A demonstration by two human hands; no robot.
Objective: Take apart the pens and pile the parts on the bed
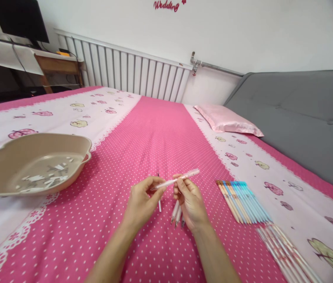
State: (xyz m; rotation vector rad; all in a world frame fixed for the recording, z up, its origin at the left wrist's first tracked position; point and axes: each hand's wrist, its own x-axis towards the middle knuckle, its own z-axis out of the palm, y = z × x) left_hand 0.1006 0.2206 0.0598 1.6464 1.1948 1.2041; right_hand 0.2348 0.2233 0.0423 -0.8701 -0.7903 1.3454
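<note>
Left hand and right hand both pinched on one pale pen, tilted above pink bedspread — loose pens just by right hand, partly hidden, count unclear. Slack pinch — pen could slip down among them.

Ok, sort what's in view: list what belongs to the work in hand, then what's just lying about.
Likely part of the work:
pen, held by left hand and right hand
loose pens by the right hand
blue-and-peach pen row
pale pen row
basin of small pieces

Apparently just lying about:
pillow
monitor
</note>
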